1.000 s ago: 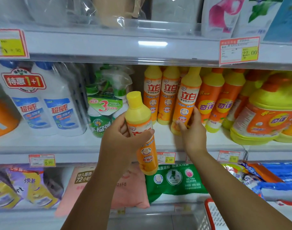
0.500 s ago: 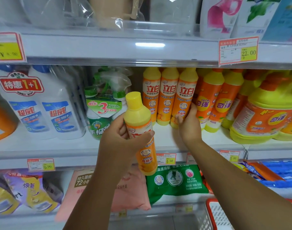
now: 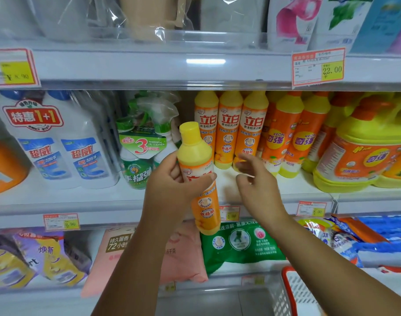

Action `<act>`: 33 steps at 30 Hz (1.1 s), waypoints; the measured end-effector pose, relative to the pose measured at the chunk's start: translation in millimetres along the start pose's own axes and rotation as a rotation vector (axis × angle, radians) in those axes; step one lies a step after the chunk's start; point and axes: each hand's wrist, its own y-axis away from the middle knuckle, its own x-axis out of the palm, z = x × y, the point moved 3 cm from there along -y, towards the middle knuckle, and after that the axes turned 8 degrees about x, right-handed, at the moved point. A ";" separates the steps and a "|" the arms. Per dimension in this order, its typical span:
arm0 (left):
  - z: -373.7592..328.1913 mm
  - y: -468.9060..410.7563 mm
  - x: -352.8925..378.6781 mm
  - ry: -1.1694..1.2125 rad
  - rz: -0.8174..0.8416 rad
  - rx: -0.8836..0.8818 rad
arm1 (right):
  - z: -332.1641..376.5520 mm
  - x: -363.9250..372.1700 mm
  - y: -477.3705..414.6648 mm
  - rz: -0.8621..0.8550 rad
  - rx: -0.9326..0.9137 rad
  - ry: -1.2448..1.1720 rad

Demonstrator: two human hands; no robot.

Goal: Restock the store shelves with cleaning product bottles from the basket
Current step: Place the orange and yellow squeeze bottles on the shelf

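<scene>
My left hand [image 3: 172, 185] grips an orange dish-soap bottle with a yellow cap [image 3: 198, 160] upright in front of the middle shelf [image 3: 103, 201]. Three matching orange bottles [image 3: 230, 131] stand in a row at the back of that shelf. My right hand [image 3: 256, 185] hovers just in front of the rightmost of them, fingers loosely spread and blurred, holding nothing. The red-rimmed white basket [image 3: 293, 290] shows at the bottom right, its contents out of view.
White toilet-cleaner bottles [image 3: 58, 142] and green spray bottles [image 3: 144, 142] stand left of the orange row. More orange bottles [image 3: 286, 135] and big yellow-orange jugs [image 3: 363, 151] stand to the right. Detergent bags [image 3: 240, 242] fill the lower shelf. Price tags [image 3: 318, 67] hang on the shelf edges.
My right hand set the tilted bottle upright beside the other two, let go of it and drew back toward me. My left hand kept its bottle nearly still.
</scene>
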 end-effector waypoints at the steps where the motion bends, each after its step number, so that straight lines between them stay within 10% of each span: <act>1: -0.7 -0.4 1.4 0.003 -0.006 0.004 | 8.0 2.2 9.7 0.192 0.015 -0.078; 4: -4.8 -1.3 4.7 0.041 -0.016 0.031 | 25.5 11.8 31.2 0.562 -0.004 -0.078; 11: -5.7 -5.3 3.9 0.056 0.081 0.141 | 38.5 8.3 34.3 0.283 -0.185 -0.071; 19: 60.8 -2.6 -36.6 -0.863 0.115 0.190 | 26.6 10.8 -6.4 0.143 -0.187 -0.152; 33: 105.6 0.4 -32.4 -1.108 0.016 0.205 | -6.8 32.7 -35.9 0.032 -0.054 -0.120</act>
